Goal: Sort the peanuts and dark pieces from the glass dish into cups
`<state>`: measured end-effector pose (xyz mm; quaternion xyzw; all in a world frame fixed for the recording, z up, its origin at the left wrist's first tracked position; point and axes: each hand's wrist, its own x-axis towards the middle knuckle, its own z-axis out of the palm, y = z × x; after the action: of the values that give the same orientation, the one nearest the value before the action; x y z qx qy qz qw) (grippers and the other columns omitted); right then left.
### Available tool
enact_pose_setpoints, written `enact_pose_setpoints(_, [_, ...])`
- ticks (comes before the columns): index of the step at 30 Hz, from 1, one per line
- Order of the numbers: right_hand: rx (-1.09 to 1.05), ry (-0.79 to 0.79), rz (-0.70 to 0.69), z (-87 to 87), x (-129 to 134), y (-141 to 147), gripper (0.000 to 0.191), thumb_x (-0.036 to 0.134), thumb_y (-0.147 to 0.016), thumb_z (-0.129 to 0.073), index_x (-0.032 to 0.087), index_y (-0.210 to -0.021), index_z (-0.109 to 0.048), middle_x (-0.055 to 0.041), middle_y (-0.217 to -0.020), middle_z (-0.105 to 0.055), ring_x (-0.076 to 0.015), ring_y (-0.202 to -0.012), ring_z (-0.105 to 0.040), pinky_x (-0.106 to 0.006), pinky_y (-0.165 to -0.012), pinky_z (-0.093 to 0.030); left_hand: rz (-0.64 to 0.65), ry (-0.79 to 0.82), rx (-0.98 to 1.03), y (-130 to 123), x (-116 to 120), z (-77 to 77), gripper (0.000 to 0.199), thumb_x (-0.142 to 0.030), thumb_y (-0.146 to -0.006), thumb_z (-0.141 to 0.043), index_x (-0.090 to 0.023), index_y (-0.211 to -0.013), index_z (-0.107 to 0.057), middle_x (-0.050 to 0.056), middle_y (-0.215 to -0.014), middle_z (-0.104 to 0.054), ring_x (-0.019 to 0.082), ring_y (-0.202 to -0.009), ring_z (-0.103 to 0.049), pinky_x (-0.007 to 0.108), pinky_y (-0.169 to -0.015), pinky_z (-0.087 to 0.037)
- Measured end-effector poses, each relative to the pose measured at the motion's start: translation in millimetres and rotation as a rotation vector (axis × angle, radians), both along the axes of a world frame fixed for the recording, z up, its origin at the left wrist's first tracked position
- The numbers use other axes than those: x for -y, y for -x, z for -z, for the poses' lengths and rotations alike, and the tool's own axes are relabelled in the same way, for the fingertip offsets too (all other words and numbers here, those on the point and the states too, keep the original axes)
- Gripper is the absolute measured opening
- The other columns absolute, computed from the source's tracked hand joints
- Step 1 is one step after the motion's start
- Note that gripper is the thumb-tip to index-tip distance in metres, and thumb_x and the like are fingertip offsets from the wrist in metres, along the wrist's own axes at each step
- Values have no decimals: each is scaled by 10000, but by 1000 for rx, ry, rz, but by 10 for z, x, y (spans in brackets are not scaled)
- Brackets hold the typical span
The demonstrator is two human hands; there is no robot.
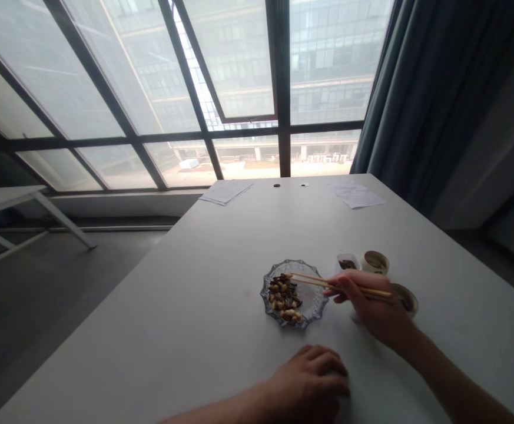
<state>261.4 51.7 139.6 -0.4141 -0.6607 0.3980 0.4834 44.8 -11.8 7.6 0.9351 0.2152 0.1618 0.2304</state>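
My right hand [374, 303] is closed around a pair of wooden chopsticks [316, 281]. Their tips reach over the glass plate [263, 290], touching or just above a pale nut at the top of a pile. That pile [285, 297] mixes dark striped seeds with tan nuts, and some peanuts lie at its near edge. The plate is clear with a scalloped rim; its right half shows bare glass. On the table in front of the plate rests my left hand [312, 377], fingers curled together, with nothing visible in them.
Behind my right hand stand a small clear container [347, 262] with dark seeds and a round cup [375, 262]. Another round cup [405, 299] is partly hidden by that hand. Papers [226, 192] lie on the white table's [186, 282] far left, more papers [357, 195] far right.
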Motion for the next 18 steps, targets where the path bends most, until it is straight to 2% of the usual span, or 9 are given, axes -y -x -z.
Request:
enact_pose_setpoints(5, [-66, -63, 418, -444, -23, -509, 444, 647, -975, -847, 206, -993, -897, -118, -916, -899, -285, -748, -880, -391, -724, -760, -11, -12, 20, 14, 18, -4, 179, -286, -1092, -762, -266, -1261, -707, 60, -1440, -751, 263, -1443, -658, 381, -1271, -475])
enact_pose_setpoints(9, [-53, -146, 648, -645, -67, -956, 325, 560, -968, -884, 235, -952, -871, -98, -918, -886, -314, -735, -877, -450, -755, -770, -2, 1, 10, 11, 6, 6, 226, -257, -1056, -788, -264, -1266, -707, 57, -1447, -750, 267, -1440, -659, 386, -1270, -484])
enact_pose_setpoints(13, [16, -127, 733, -674, -97, -1251, 291, 543, -1010, -837, 275, -897, -852, -96, -896, -866, -327, -715, -865, -481, -752, -755, -2, 6, 9, 8, -6, 20, 264, -233, -1018, -807, -265, -1261, -708, 60, -1443, -747, 272, -1428, -667, 394, -1265, -493])
enact_pose_setpoints(18, [38, -78, 691, -626, -137, -1358, 333, 575, -981, -858, 270, -848, -851, -103, -796, -853, -354, -674, -853, -497, -684, -736, -4, 26, -1, 15, -4, -4, 296, -217, -1002, -816, -275, -1273, -711, 68, -1429, -744, 282, -1415, -672, 404, -1256, -504])
